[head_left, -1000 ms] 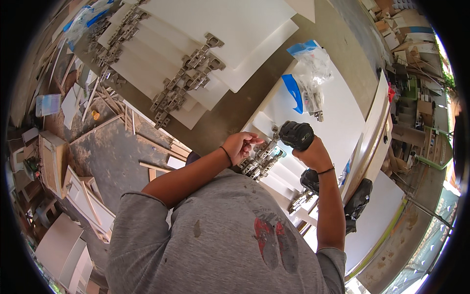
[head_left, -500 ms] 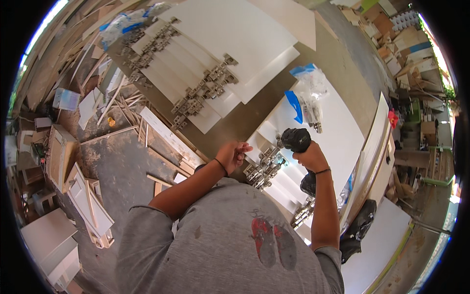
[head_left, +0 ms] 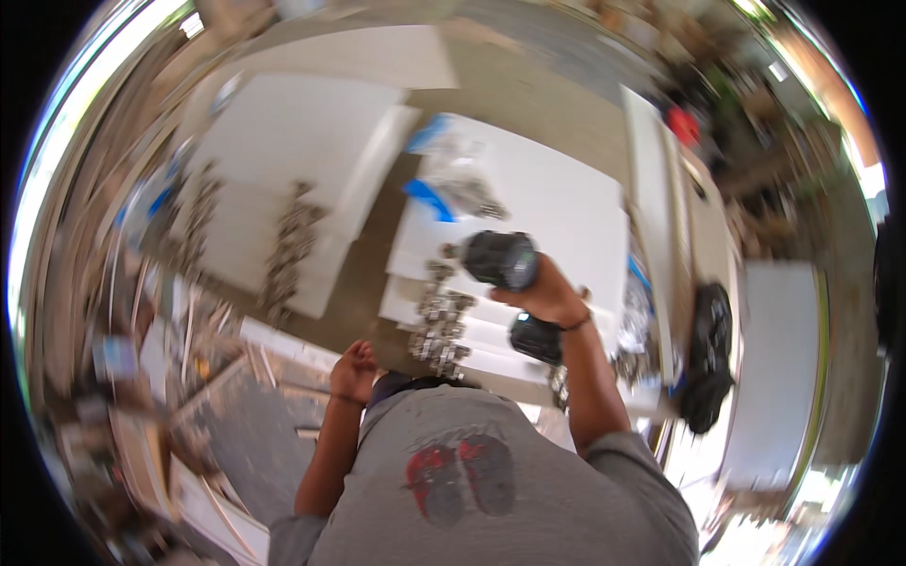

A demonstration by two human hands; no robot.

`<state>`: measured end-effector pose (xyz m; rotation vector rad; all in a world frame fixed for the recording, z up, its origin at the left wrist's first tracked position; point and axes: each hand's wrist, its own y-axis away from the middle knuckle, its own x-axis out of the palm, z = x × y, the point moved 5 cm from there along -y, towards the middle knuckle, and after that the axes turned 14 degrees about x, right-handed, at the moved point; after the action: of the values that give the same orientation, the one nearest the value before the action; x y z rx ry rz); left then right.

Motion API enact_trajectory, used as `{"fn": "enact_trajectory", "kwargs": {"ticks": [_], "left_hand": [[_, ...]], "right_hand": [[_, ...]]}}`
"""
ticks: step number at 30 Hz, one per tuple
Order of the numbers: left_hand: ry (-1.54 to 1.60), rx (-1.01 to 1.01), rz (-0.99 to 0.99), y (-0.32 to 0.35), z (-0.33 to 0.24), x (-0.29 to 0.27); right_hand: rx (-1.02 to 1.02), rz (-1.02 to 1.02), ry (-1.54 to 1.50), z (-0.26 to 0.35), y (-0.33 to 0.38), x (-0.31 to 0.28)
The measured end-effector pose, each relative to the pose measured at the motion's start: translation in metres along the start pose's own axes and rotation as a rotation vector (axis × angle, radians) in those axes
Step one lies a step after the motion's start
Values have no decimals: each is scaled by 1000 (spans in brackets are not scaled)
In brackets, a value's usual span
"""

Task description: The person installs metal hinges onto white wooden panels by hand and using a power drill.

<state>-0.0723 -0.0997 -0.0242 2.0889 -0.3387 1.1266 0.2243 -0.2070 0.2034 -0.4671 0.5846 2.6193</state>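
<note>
My right hand [head_left: 549,294] is wrapped round the handle of a black cordless drill [head_left: 500,258], held over the nearer stack of white panels [head_left: 557,179]. Its chuck points left, toward a row of metal hinges [head_left: 440,321] along the panels' edge. My left hand [head_left: 353,372] is low and to the left, beside my body and apart from the panels. Its fingers are curled and a little blurred; whatever they hold, if anything, is hidden. A clear plastic bag with blue parts [head_left: 462,179] lies on the panels beyond the drill, with metal hardware in it.
Another stack of white panels [head_left: 293,123] with rows of hinges [head_left: 293,241] lies at the left. Long boards [head_left: 651,208] and a black bag [head_left: 708,354] stand at the right. Wood scraps [head_left: 212,377] litter the floor at the left.
The view has swung to the right, so the panels appear farther left. My left hand has dropped back from the hinges to my side. The drill stays in my right hand.
</note>
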Motion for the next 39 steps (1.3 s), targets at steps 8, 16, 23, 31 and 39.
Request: {"fn": "enact_trajectory", "kwargs": {"ticks": [8, 16, 23, 31, 39], "left_hand": [[-184, -28, -58, -11, 3, -14], [-237, -81, 58, -30, 18, 2], [-327, -50, -40, -29, 48, 35], [-421, -54, -38, -53, 36, 58], [-494, -61, 67, -49, 37, 92]], "right_hand": [[109, -322, -105, -67, 110, -69], [101, -946, -297, -142, 235, -145], [227, -1286, -426, -238, 297, -161], [390, -1554, -467, -306, 318, -147], [395, -1979, -148, -341, 352, -178]]}}
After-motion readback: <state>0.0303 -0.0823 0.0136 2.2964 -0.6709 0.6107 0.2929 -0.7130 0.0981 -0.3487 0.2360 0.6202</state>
